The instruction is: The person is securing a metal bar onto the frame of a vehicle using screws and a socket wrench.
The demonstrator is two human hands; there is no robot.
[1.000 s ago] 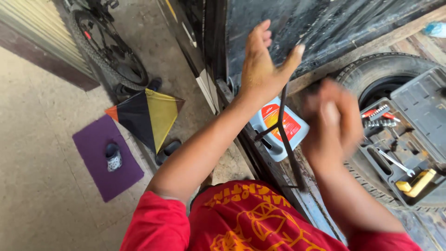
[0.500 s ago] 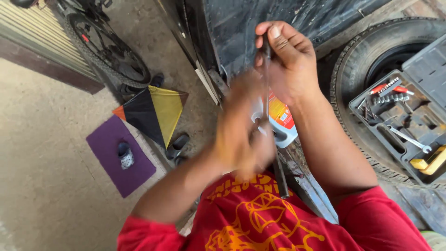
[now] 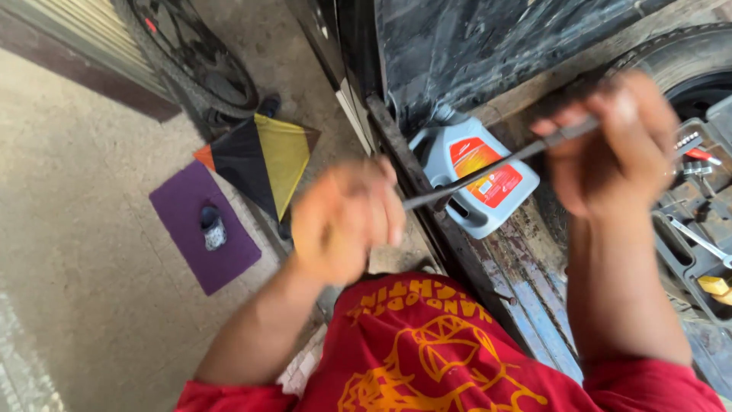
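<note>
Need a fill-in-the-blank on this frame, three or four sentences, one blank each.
1. Both hands, left and right, grip a long thin dark metal ___.
2. The grey plastic jug carries a red and ___ label.
3. The purple square mat lies on the concrete ___.
4. The open grey tool case sits inside a black rubber ___.

Missing: rod; orange; floor; tyre

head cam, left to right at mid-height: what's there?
Purple mat with small bottle → black-and-yellow folded triangle → blurred left hand → grey oil jug → right hand holding thin dark rod → open tool case.
</note>
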